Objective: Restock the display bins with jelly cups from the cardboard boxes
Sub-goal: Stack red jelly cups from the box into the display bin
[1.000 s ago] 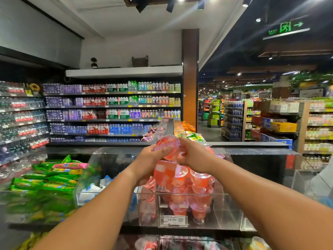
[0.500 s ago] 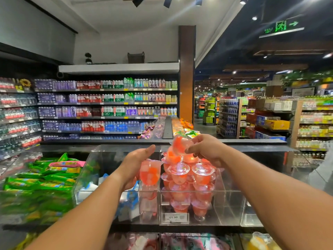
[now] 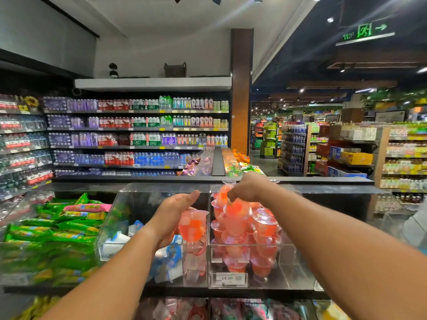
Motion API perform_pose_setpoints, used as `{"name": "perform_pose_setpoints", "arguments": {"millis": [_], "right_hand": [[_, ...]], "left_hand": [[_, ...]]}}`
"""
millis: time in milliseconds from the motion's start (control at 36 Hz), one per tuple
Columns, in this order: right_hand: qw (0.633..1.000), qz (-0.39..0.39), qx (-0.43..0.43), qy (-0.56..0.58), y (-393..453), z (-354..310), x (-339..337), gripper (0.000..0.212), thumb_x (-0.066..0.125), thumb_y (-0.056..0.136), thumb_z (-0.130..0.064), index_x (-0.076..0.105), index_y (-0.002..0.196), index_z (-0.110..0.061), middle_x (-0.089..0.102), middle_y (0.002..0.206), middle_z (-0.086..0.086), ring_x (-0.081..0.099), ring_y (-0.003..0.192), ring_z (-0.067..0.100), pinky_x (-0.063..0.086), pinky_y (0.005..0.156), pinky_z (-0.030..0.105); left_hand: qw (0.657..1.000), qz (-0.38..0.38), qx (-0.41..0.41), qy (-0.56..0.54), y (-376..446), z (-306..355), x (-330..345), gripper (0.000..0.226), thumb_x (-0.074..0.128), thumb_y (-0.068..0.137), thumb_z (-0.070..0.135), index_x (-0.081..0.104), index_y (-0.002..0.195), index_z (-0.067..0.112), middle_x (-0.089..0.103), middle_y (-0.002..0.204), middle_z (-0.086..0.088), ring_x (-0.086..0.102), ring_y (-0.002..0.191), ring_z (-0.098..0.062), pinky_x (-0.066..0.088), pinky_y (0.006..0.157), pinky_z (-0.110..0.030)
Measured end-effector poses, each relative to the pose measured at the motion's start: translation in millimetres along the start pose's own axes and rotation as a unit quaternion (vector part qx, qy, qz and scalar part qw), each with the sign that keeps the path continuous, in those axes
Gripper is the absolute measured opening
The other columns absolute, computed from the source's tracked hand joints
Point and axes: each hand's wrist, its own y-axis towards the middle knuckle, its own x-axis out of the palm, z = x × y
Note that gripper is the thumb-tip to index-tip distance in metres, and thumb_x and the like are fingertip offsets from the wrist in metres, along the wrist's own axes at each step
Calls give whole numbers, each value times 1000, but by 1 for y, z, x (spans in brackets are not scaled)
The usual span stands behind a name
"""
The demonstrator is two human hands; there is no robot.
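Observation:
A clear acrylic display bin (image 3: 286,269) in front of me holds a pile of several orange-red jelly cups (image 3: 263,229). My left hand (image 3: 172,215) grips one upright jelly cup (image 3: 193,225) over the edge between this bin and the bin to its left. My right hand (image 3: 250,187) reaches over the top of the pile and pinches another jelly cup (image 3: 223,195), tilted, at the pile's upper left. No cardboard box is in view.
The clear bin on the left (image 3: 120,218) holds blue and white packets. Green snack bags (image 3: 53,234) fill the open bin at far left. A price tag (image 3: 227,278) sits on the bin front. More goods lie on the shelf below (image 3: 231,308). Drink shelves (image 3: 138,135) stand behind.
Both hands have come apart and moved down. The left hand carried its cup down and left to the bin edge. The right hand lowered its cup onto the pile.

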Motion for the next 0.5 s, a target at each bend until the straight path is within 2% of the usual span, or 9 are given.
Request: {"name": "perform_pose_setpoints", "arguments": {"millis": [83, 139, 194, 306, 389, 444, 500], "right_hand": [[1000, 6, 10, -7, 1, 2, 3, 29, 79, 78, -36, 68, 87, -11, 62, 89, 5, 63, 88, 24, 58, 81, 37], [1000, 7, 14, 4, 3, 5, 6, 34, 79, 79, -36, 71, 95, -7, 64, 95, 7, 63, 89, 25, 59, 81, 37], [1000, 7, 13, 3, 5, 7, 9, 38, 78, 80, -37, 72, 99, -6, 64, 104, 9, 63, 90, 25, 57, 74, 35], [1000, 11, 8, 0, 8, 10, 13, 32, 78, 81, -40, 67, 87, -10, 64, 100, 8, 61, 84, 23, 47, 61, 29], [1000, 16, 9, 3, 10, 12, 16, 34, 74, 85, -41, 69, 92, -8, 66, 98, 9, 63, 84, 24, 51, 65, 30], [1000, 17, 11, 2, 10, 13, 18, 39, 72, 88, -42, 70, 102, -6, 67, 104, 11, 66, 92, 27, 54, 73, 34], [1000, 17, 11, -2, 11, 12, 20, 42, 69, 90, -43, 68, 108, -4, 66, 108, 12, 66, 99, 29, 53, 76, 35]], "left_hand": [[1000, -1, 2, 5, -1, -2, 2, 53, 65, 83, 53, 63, 117, 13, 74, 91, -15, 72, 71, -26, 54, 52, -33], [1000, -6, 0, 8, 0, -4, 2, 52, 66, 82, 54, 63, 116, 14, 74, 93, -16, 73, 72, -27, 54, 54, -33], [1000, -5, 2, 13, 1, -7, 1, 54, 66, 79, 56, 63, 116, 16, 74, 94, -15, 74, 76, -28, 55, 57, -35], [1000, -5, -1, 17, 6, -13, -1, 61, 70, 75, 61, 63, 118, 17, 75, 99, -17, 74, 84, -33, 56, 65, -41], [1000, -9, 1, 9, 7, -15, 0, 64, 72, 72, 62, 64, 115, 15, 74, 102, -21, 72, 83, -34, 55, 66, -41], [1000, -10, 5, 9, 7, -14, 2, 62, 71, 72, 61, 64, 114, 15, 74, 101, -21, 72, 83, -34, 55, 66, -41], [1000, -8, 7, 10, 8, -14, 3, 61, 71, 73, 60, 63, 113, 15, 74, 100, -21, 72, 83, -34, 55, 65, -41]]}}
